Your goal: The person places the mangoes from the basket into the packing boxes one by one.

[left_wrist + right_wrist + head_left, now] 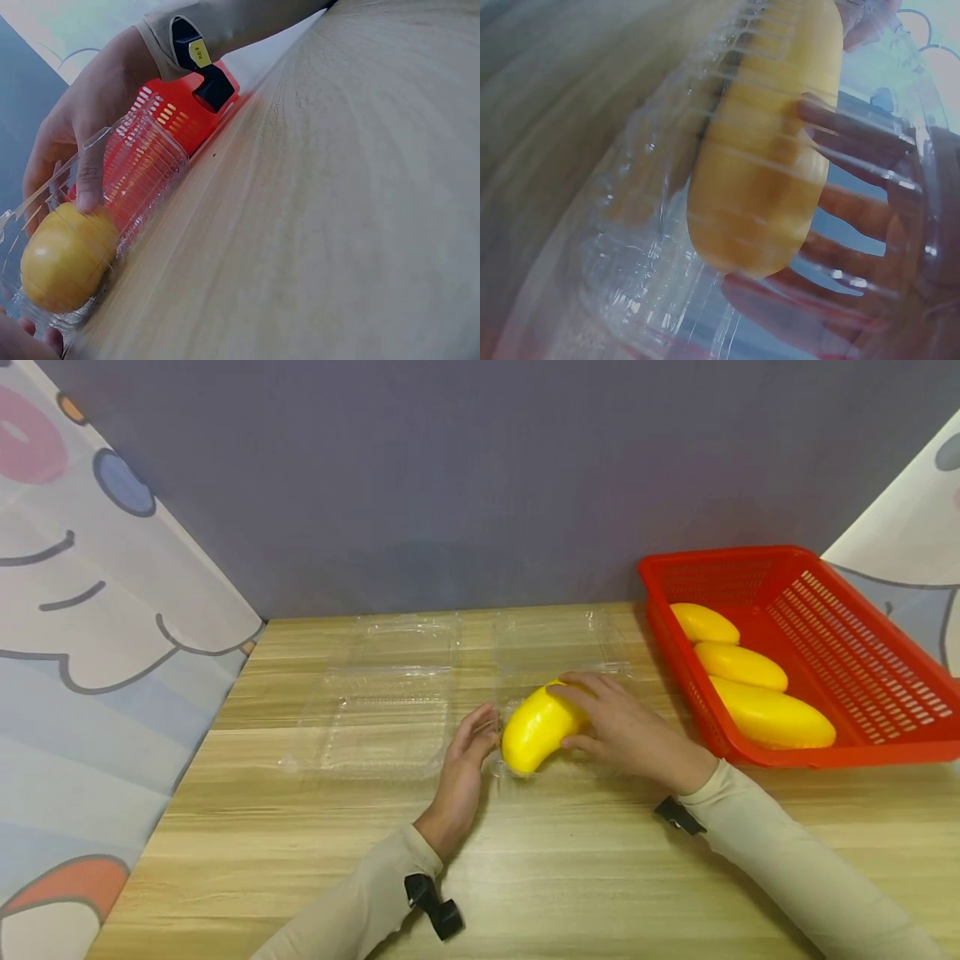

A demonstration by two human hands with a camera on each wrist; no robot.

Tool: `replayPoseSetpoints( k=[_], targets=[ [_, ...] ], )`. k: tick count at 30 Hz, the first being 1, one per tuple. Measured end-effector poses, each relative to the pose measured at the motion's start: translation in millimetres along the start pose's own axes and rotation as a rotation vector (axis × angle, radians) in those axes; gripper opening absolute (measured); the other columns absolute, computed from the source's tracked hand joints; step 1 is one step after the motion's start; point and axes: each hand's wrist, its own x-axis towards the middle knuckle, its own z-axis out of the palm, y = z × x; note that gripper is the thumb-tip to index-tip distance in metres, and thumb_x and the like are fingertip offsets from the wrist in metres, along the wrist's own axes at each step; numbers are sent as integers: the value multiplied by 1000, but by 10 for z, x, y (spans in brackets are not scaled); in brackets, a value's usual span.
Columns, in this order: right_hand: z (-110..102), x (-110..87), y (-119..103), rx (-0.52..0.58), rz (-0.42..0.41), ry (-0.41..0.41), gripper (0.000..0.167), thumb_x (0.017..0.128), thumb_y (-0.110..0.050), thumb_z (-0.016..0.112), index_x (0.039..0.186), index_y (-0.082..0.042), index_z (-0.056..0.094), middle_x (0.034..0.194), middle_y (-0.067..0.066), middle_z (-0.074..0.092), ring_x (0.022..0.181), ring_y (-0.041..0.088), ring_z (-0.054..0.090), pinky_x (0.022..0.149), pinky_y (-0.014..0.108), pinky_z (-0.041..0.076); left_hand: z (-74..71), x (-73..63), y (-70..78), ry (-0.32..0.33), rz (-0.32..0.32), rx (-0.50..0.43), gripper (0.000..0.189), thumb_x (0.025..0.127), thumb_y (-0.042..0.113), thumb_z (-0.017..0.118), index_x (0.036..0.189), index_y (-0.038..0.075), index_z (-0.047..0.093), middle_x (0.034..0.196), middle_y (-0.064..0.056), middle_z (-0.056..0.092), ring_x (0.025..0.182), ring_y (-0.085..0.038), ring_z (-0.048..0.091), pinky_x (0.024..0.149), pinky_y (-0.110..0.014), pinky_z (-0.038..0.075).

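Note:
My right hand (630, 735) grips a smooth yellow mango (540, 727), fingers on its far end and thumb along its near side. The mango lies tilted within the base of the right-hand clear plastic clamshell box (558, 639), whose lid is folded back toward the wall. At that box's left side is my left hand (461, 777), its fingers loosely bent beside the rim and not round the fruit. Through the clear wall, the right wrist view shows the mango (757, 187) with the right fingers against it. Only the left fingertips (26, 330) appear in the left wrist view.
A second open clamshell box (386, 727) lies to the left on the wooden table (300, 852). On the right stands a red slotted basket (885, 668) with three more mangoes (742, 666) along its left side. A grey wall (450, 485) rises behind.

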Motion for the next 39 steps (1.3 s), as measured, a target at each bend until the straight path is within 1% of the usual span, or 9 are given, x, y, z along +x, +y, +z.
replayPoseSetpoints(
  k=[9, 15, 21, 29, 32, 39],
  targets=[
    [-6, 1, -6, 14, -11, 5, 70, 78, -24, 85, 139, -8, 54, 144, 20, 49, 133, 41, 46, 112, 59, 39, -16, -8, 0, 5, -8, 13, 46, 103, 19, 43, 149, 16, 41, 153, -4, 43, 144, -25, 37, 122, -49, 28],
    [-23, -8, -3, 3, -15, 12, 72, 76, -23, 87, 139, -9, 54, 145, 20, 48, 133, 40, 46, 111, 60, 40, -11, -14, 9, 5, -1, 8, 46, 103, 18, 42, 149, 14, 41, 153, -6, 43, 144, -25, 36, 122, -49, 28],
    [-58, -6, 0, 3, 4, -9, 73, 76, -21, 87, 140, -9, 53, 146, 21, 48, 133, 42, 46, 111, 61, 40, -4, -17, 16, 0, -3, 10, 46, 104, 18, 42, 149, 13, 40, 153, -6, 42, 145, -26, 36, 122, -49, 28],
    [-112, -13, -5, -9, 39, -31, 75, 76, -22, 87, 141, -11, 52, 148, 19, 46, 133, 43, 47, 111, 61, 39, 2, -14, 20, 8, -4, 9, 46, 103, 17, 42, 149, 13, 40, 153, -7, 43, 144, -26, 36, 122, -48, 28],
    [-134, -19, -9, -12, 53, -38, 76, 77, -23, 87, 142, -12, 51, 149, 19, 46, 133, 42, 47, 111, 61, 39, 6, -8, 18, 11, 0, 9, 45, 103, 16, 43, 148, 12, 41, 152, -7, 43, 144, -26, 37, 121, -47, 29],
    [-159, -20, 0, -21, 56, -45, 75, 77, -24, 86, 142, -11, 52, 149, 19, 46, 133, 42, 47, 111, 63, 39, 10, 6, 5, 18, 30, 4, 44, 102, 12, 42, 147, 7, 42, 150, -11, 46, 142, -28, 40, 120, -48, 32]
  ],
)
